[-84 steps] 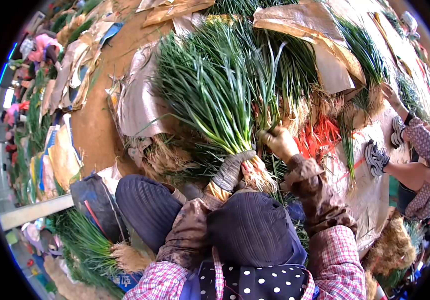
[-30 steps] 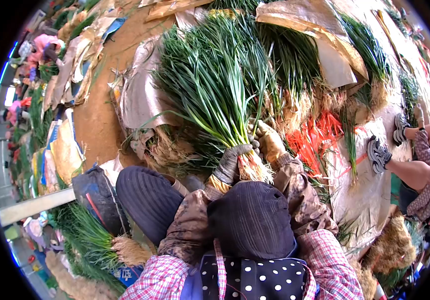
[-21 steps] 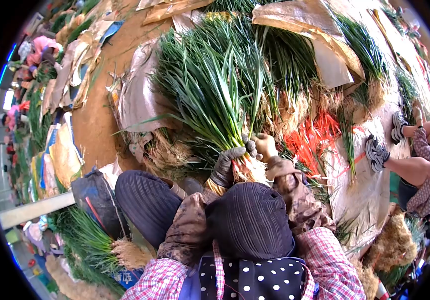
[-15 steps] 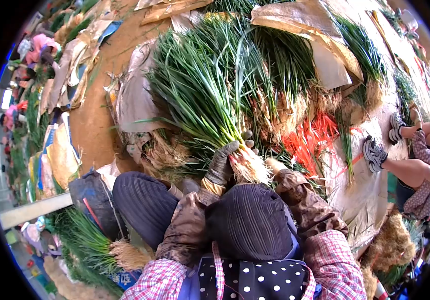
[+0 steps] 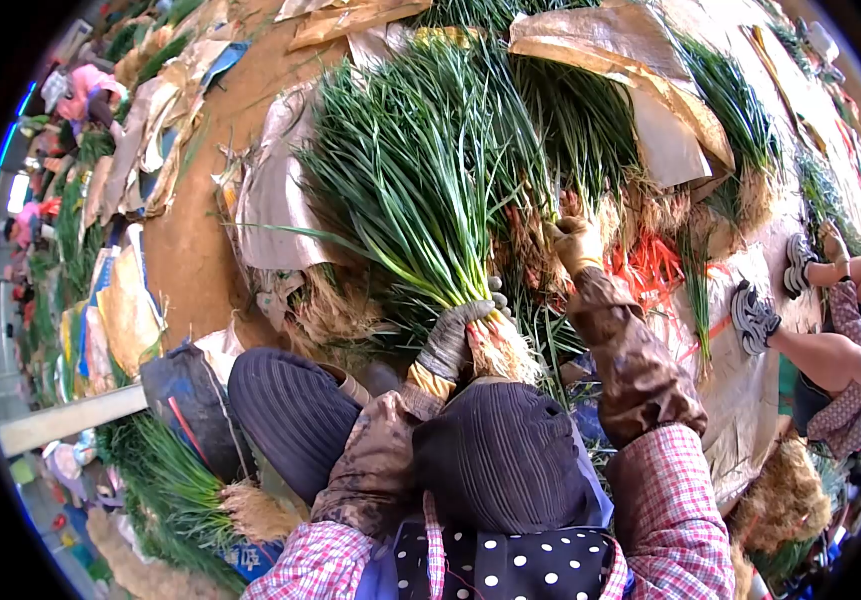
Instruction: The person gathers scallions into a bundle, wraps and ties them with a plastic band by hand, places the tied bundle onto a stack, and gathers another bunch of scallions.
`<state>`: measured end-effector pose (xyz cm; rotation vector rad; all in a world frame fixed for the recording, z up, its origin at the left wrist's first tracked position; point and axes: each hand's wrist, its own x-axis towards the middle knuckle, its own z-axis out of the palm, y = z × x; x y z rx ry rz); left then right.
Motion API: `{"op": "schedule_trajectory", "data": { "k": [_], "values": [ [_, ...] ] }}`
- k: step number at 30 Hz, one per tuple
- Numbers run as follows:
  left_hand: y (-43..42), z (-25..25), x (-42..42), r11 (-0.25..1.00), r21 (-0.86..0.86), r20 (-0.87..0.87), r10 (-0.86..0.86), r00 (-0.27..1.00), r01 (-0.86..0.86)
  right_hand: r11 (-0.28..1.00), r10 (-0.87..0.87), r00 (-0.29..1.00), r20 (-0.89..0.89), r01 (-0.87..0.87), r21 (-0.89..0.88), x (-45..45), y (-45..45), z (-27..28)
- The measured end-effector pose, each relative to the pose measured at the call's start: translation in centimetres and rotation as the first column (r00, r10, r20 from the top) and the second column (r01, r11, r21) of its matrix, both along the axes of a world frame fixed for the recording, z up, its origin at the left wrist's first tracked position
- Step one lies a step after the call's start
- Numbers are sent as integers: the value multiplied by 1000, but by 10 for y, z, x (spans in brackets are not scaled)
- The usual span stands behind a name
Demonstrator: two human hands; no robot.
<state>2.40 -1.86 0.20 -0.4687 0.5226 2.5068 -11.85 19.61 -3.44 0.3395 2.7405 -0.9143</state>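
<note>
My left hand, in a dark grey glove, is closed round the lower stalks of a thick bunch of green onions. Their pale roots poke out below my fingers and the long leaves fan upward. My right hand, in a tan glove, reaches to a pile of green onions behind the bunch. Its fingers are pinched at the base of the stalks, by the reddish-white bulbs; how many stalks it grips is hidden.
Red plastic strips lie right of my right hand. A paper-like sack partly covers the pile. Rooted green onions lie by my left knee. Another person's shoes rest on the sheet at right.
My right hand has moved up and away from the bunch's roots to the pile behind. My left hand keeps its hold on the bunch, which sits slightly lower.
</note>
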Motion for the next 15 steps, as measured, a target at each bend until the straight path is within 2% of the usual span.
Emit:
{"op": "schedule_trajectory", "data": {
  "k": [1, 2, 3, 4, 5, 6, 7, 8, 9, 10, 11, 14, 15],
  "values": [
    [5, -15, -1, 1000, -13, -23, 27, 999, -27, 997, 3, 997, 77, 3, -73, 10, -6, 26],
    [9, -10, -3, 996, -86, -24, 28, 999, -30, 934, -99, 986, 137, 140, -330, 29, -12, 41],
    [12, -6, -4, 987, -160, -27, 29, 999, -33, 906, -54, 990, 127, 102, -410, 47, -12, 40],
    [1, -14, -3, 981, -138, 53, -132, 990, 138, 870, -10, 993, 117, 67, -489, 65, -13, 39],
    [10, -22, 2, 981, -187, 16, -53, 998, 55, 904, 172, 985, 31, -145, -401, 80, -13, 31],
    [16, -28, 4, 978, -201, 4, -51, 999, 51, 842, 220, 969, 114, -129, -523, 92, -20, 35],
    [18, -30, 5, 975, -215, -10, -52, 999, 49, 733, 131, 983, 128, -9, -681, 103, -29, 33],
    [14, -32, 5, 964, -221, 26, -146, 989, 148, 728, -39, 990, 139, 123, -675, 104, -37, 22],
    [16, -10, 3, 986, -125, 53, -108, 993, 114, 701, -209, 967, 148, 254, -666, 101, -45, 19],
    [17, -33, 5, 978, -189, 23, -88, 996, 91, 351, -96, 889, 447, 450, -821, 88, -44, 37],
    [18, -53, 6, 966, -253, -9, -67, 998, 63, 240, -30, 908, 418, 413, -879, 82, -37, 24],
    [15, -30, 2, 948, -315, -1, -40, 999, 37, 517, -87, 964, 249, 258, -816, 77, -48, 8],
    [12, -23, 2, 943, -330, -27, -47, 999, 35, 756, -74, 984, 165, 163, -634, 85, -58, 33]
  ]
}}
